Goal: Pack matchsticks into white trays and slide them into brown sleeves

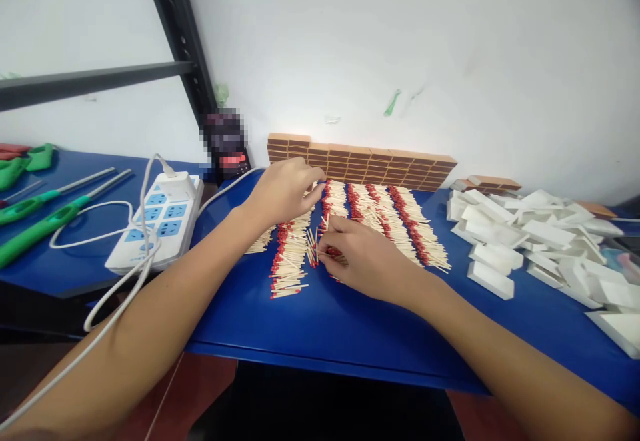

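Observation:
Rows of red-tipped matches (pixel 390 218) lie on a blue table (pixel 310 321). My left hand (pixel 283 191) rests knuckles up over the left rows, fingers curled down onto the matches near the back. My right hand (pixel 365 258) lies lower, its fingers pinched together on a small bunch of matches (pixel 320 249) between two rows. A shorter row of matches (pixel 287 261) lies just left of my right hand. Behind the matches stands a low wall of stacked brown matchbox sleeves (pixel 365 164).
A heap of white inner matchbox trays (pixel 540 241) covers the table's right side. On the left, a white power strip (pixel 160 221) with its white cable (pixel 100 308), and green-handled long lighters (pixel 45 218). A black shelf post (pixel 175 28) rises against the white wall.

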Demonstrator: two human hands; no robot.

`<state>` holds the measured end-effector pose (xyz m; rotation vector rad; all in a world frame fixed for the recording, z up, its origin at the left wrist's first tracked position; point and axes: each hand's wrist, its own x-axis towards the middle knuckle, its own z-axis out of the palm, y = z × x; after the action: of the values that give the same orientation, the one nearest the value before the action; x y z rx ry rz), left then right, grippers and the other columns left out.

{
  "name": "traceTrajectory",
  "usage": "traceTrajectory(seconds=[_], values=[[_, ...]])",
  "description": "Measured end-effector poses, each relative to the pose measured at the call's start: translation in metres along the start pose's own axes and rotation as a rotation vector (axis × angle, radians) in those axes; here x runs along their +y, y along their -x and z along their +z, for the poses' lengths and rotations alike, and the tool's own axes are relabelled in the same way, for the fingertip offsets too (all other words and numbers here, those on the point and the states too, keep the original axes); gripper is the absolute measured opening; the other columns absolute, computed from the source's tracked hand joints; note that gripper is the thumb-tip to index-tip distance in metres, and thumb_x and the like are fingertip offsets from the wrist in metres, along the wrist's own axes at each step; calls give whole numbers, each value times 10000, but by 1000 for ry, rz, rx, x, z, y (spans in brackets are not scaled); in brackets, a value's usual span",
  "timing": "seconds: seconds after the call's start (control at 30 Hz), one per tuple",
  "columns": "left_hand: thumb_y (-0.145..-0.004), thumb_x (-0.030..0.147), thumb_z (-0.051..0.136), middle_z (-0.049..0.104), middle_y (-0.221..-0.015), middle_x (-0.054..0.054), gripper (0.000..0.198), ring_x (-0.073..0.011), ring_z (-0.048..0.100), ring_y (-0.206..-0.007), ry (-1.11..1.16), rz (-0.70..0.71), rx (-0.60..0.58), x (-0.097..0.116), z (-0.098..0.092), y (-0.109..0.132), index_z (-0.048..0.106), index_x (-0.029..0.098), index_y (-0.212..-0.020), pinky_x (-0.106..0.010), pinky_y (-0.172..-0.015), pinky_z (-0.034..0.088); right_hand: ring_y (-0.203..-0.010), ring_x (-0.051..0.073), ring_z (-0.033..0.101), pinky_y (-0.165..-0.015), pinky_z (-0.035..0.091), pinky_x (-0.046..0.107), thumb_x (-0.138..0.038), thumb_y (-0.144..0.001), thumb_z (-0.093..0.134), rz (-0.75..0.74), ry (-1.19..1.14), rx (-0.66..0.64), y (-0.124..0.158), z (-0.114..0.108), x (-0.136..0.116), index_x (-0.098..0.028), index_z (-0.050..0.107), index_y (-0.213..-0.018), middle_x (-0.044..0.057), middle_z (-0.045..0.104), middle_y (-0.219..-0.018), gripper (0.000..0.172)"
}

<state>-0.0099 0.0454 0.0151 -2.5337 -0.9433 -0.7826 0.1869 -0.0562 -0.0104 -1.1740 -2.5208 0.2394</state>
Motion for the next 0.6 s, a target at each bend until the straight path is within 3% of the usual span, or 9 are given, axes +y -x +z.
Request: traceTrajectory(seconds=[0.27,0.47,0.6], values=[[-995,281,515,759,-834,-89,281,-249,690,-843,-6,1,-12,0,-1,-1,771,173,-956,-375,-712,513,-758,159,541,-693,417,311,-115,-965,600,-19,11,-1,-1,-2,2,-173,691,-845,58,582,-936,162],[-991,290,516,750,-834,-95,282,-248,682,-836,7,-4,-9,-1,0,-1,762,175,-916,-383,-720,517,-718,168,581,-659,402,306,-168,-959,625,54,-107,44,-3,-25,11,-213,710,-849,27,674,-826,146],[-986,275,514,750,-826,-92,274,-249,682,-842,-1,5,-19,0,-1,-1,753,178,-893,-379,-709,509,-681,181,581,-628,365,319,-169,-943,623,138,7,17,-1,-36,25,-215,687,-788,25,681,-764,174]])
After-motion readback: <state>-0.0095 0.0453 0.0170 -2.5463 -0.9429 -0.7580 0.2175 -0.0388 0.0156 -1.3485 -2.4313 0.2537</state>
